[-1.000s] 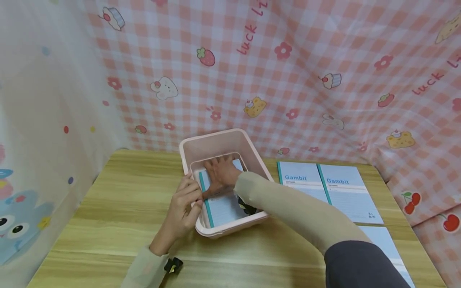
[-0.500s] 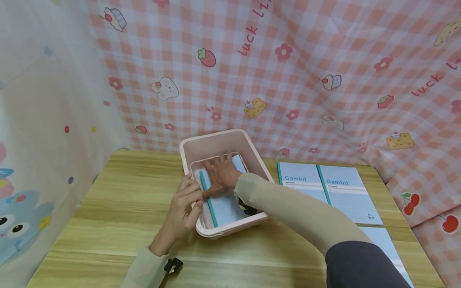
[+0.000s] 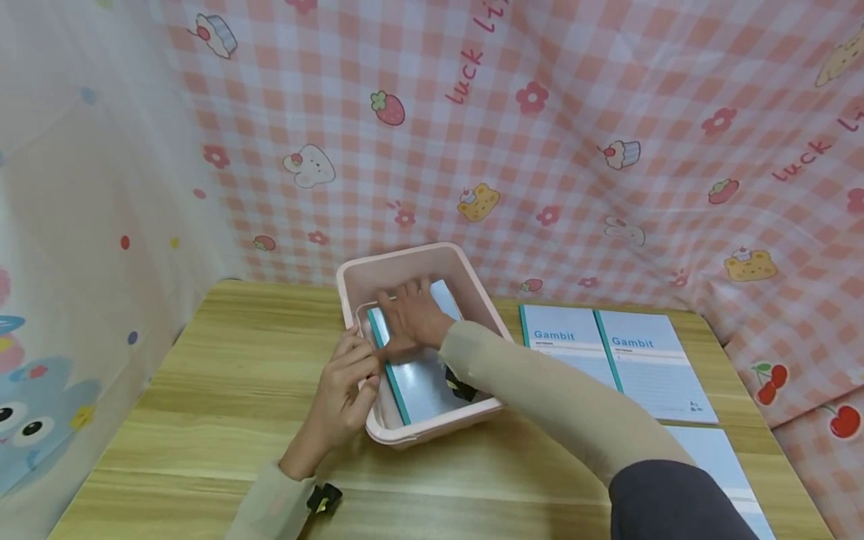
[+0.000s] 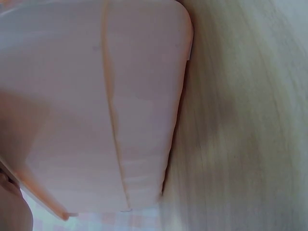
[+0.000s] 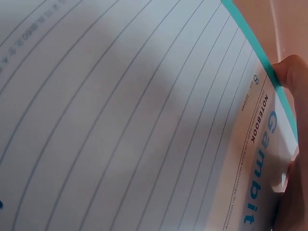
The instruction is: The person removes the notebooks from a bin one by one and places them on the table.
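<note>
A pale pink plastic bin (image 3: 405,276) stands on the table near the back curtain. My left hand (image 3: 343,384) grips its left rim; the bin's outer wall (image 4: 72,115) fills much of the left wrist view. Inside the bin is a light blue notebook (image 3: 427,386) with a teal spine, its far end raised and its cover catching glare. My right hand (image 3: 420,316) reaches in and spans the cover, gripping it with the thumb at the spine edge and the fingers towards the far edge. In the right wrist view, the thumb (image 5: 292,72) overlaps the teal spine.
Two matching notebooks, one (image 3: 563,330) beside another (image 3: 655,360), lie on the wooden table (image 3: 223,390) right of the bin. A third notebook (image 3: 715,465) lies nearer, partly under the right sleeve (image 3: 560,382). A checked curtain (image 3: 418,165) hangs behind.
The notebook in the bin has risen and tilted, its far end up, along with my right hand. Glare now shows on its cover. My left hand and the bin stay put.
</note>
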Available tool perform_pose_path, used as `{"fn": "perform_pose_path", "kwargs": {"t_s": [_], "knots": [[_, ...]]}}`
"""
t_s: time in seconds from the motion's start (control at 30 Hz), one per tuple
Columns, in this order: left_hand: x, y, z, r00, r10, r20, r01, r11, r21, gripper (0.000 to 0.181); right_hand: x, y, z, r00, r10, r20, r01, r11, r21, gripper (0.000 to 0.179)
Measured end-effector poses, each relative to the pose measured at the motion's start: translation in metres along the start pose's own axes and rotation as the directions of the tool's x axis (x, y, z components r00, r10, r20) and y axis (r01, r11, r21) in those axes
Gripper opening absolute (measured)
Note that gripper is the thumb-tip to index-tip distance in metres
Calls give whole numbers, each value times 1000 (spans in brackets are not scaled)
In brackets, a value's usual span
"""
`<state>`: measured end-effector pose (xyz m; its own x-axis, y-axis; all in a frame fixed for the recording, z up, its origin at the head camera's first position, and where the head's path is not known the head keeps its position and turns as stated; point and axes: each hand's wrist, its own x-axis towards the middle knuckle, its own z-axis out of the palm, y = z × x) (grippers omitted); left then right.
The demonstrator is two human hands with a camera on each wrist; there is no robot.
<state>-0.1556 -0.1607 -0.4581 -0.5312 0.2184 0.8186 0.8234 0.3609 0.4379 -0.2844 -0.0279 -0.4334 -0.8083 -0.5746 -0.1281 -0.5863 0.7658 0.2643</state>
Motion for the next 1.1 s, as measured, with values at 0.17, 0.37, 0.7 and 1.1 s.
{"fn": "perform_pose_path", "kwargs": {"t_s": [0.17,0.37,0.7,1.1], "knots": [[0,2,1,1000,12,-7,-12,1000,-11,19,1,2,-4,999,-4,-41,5,1000,20,98],[-2,4,5,1000,19,-12,-19,1000,-20,20,-2,7,-8,996,-29,-86,35,997,69,91],[1,3,4,999,30,-32,-31,999,-31,23,-7,19,-34,971,-60,-233,107,975,194,79],[2,1,4,1000,11,-23,-11,1000,-4,23,-21,36,-71,927,-7,-375,98,970,223,91]]}}
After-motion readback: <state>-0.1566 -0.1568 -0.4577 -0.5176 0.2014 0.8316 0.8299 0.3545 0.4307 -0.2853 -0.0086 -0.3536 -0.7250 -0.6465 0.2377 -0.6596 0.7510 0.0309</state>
